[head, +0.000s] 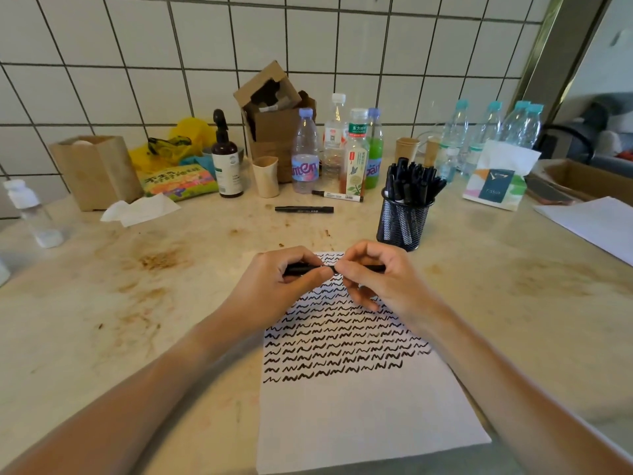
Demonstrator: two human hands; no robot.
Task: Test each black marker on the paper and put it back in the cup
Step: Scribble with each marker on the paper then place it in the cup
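Our hands (337,275) hid most of the marker (375,268), so we couldn't tell whether it was capped. Below them, the paper (359,423) was cut off by the bottom edge.

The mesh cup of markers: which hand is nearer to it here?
Right. The right hand sits just in front of the mesh cup, slightly to its left. The left hand lies further left, gripping the other end of the same black marker.

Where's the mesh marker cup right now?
In the head view, the mesh cup stands on the counter, right of centre, just beyond the right hand, near the paper's top-right corner.
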